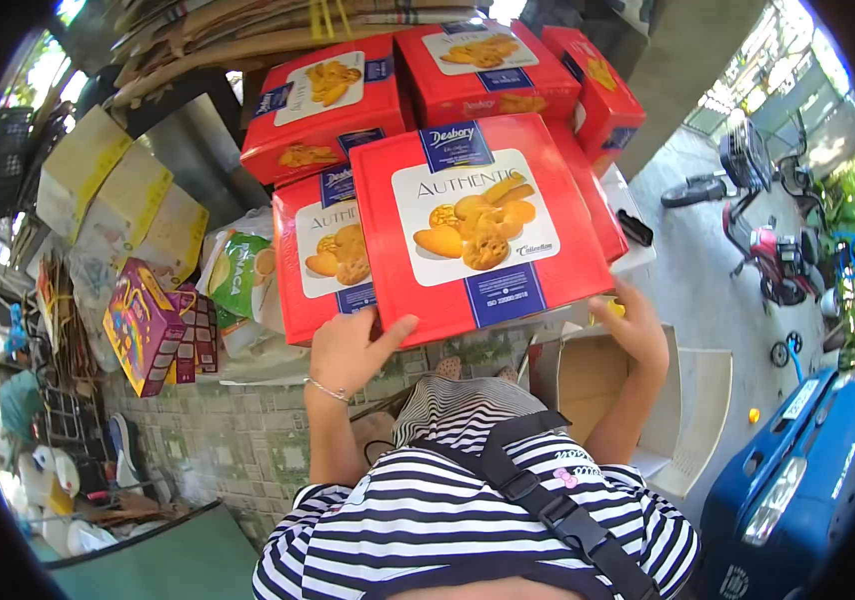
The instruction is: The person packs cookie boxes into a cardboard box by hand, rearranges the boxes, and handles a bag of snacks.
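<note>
Red card makes up the large biscuit box [388,220], seen in the head view directly ahead of and between the two hands, its printed lid facing up. The left hand [345,350] grips its near left corner, thumb laid along the edge and fingers partly hidden beneath; the right hand [640,328] is curled around the near right corner, fingertips against the edge. Beyond the left hand, a second red box [293,270] sits partly under the large one, and more red boxes [318,100] are stacked farther ahead. A green packet [236,275] and a purple carton [143,325] lie to the left of the left hand, while an open cardboard box [598,380] is just below the right hand

Judging by its broad, flat shape, it should handle as fairly light but awkward: stiff at the corners, softer mid-lid, slightly slippery if glossy, with crumbly contents. Opposite lower edges, supported from underneath, offer the safest hold
</note>
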Tool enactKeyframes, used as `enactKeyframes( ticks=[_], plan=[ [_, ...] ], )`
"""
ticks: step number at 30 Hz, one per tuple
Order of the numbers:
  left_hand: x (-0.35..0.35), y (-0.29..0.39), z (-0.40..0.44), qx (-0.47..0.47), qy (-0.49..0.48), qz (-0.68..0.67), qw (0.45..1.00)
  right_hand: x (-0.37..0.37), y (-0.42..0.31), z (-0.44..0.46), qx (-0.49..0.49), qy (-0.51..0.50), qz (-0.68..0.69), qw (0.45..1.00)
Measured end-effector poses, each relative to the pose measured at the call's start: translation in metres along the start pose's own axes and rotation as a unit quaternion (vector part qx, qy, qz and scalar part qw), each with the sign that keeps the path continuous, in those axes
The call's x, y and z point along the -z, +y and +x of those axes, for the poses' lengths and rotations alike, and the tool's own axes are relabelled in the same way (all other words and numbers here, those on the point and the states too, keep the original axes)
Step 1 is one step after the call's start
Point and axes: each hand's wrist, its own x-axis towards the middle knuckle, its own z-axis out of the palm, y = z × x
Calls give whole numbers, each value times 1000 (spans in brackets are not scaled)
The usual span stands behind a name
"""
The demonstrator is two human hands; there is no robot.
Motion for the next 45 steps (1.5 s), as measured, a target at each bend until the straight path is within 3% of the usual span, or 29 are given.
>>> enactKeyframes(
  ticks=[1,2,3,5,6,8,11,13,15,17,19,20,21,23,26,29,31,33,34,36,39,41,42,45],
  plan=[
    [1,-6,-1,10,19,-35,999,3,-16,6,-24,-48,-83,995],
    [3,-8,-2,19,40,-69,997,-3,-5,10,80,32,-100,991],
    [9,-10,-2,20,51,-49,997,1,-10,18,88,33,-102,990],
    [23,-12,2,7,66,-58,996,15,-19,34,87,-114,-124,982],
    [33,-11,7,-11,76,-62,995,18,2,48,109,-92,-229,963],
    [64,-2,17,-57,122,-17,991,41,-36,55,173,-99,-246,949],
    [118,35,46,-216,278,-9,936,65,-96,76,322,-14,-226,919],
    [148,70,77,-301,356,-83,881,73,-138,98,430,39,-201,879],
    [170,104,91,-346,414,-46,841,73,-189,109,470,91,-139,867],
    [184,134,102,-434,445,-13,784,65,-225,123,552,180,-54,813],
    [197,154,102,-454,421,-13,785,64,-250,134,616,146,27,773],
    [200,158,112,-482,444,-23,755,63,-258,133,682,198,64,702],
    [203,162,121,-508,466,-31,724,61,-262,137,667,187,92,715],
    [209,151,138,-517,443,-98,726,65,-262,150,638,182,91,743],
    [208,141,133,-560,248,-206,763,69,-258,159,635,22,225,739],
    [189,134,175,-644,55,-330,688,64,-257,195,697,-136,269,651],
    [193,144,181,-558,28,-434,707,58,-254,215,677,-139,237,683],
    [197,141,209,-619,280,-156,717,53,-253,237,687,-145,176,689],
    [196,139,213,-616,250,-157,730,51,-252,248,709,-145,129,678],
    [203,141,208,-617,206,-65,757,42,-249,250,693,-186,191,670],
    [205,134,214,-649,163,-52,741,67,-262,240,793,-133,62,591],
    [193,137,225,-643,204,-83,734,66,-267,247,799,-131,53,585],
    [190,140,232,-690,201,-132,683,63,-266,248,795,-132,58,590],
    [180,142,237,-699,242,-200,643,52,-257,257,771,-123,81,620]
  ],
)
